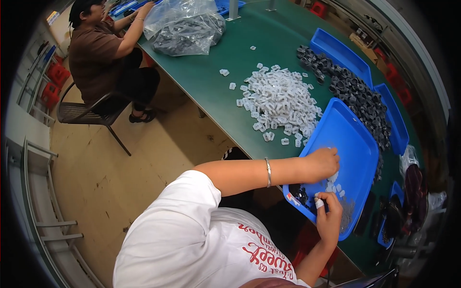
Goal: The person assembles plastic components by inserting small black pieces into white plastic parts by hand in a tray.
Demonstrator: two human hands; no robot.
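Note:
Over the large blue tray, my left hand, with a silver bracelet on its wrist, is closed, knuckles up. Whatever its fingers hold is hidden. Close below it, at the tray's near end, my right hand has thumb and fingers brought together in a pinch. What sits between them is too small to make out. White wrapping shows on that thumb. Several small white plastic pieces lie in the tray between the hands. Small black parts lie in its near left corner, and tiny grey parts by its right side.
A heap of white plastic pieces lies left of the tray on the green table. Dark grey parts are piled beyond it, beside narrow blue trays. A clear bag stands farther off, near a seated person.

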